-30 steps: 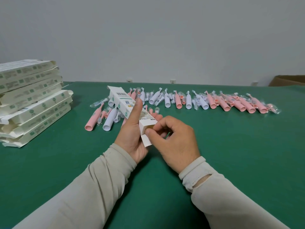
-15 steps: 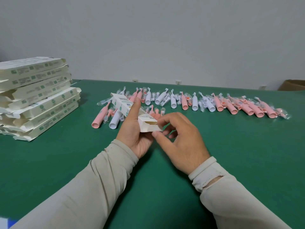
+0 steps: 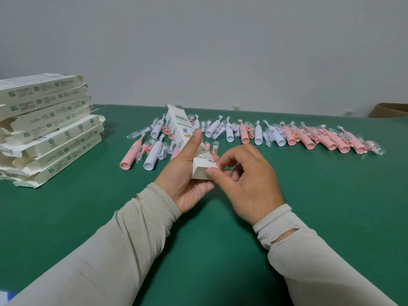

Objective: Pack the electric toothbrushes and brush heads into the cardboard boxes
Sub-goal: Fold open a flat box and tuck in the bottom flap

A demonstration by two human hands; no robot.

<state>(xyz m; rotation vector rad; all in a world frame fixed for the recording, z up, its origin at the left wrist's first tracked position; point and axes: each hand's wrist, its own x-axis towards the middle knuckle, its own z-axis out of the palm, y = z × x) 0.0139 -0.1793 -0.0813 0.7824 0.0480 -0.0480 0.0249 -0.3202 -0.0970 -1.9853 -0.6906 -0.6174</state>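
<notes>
Above the near table edge, left hand (image 3: 187, 180) is gripping the box (image 3: 187, 140), long axis slanting far-left; right hand (image 3: 247, 180) is pinching its near end

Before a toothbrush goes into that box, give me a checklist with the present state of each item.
1. White cardboard box gripped by left hand: ok.
2. Near end flap of box shut under right hand thumb: ok.
3. Far end of box open for loading: cannot tell.
4. Pink and white electric toothbrushes lying on green table, beyond the hands: ok.
5. Wrapped brush heads among them: ok.
6. A hand free to pick: not ok, both on the box.
</notes>
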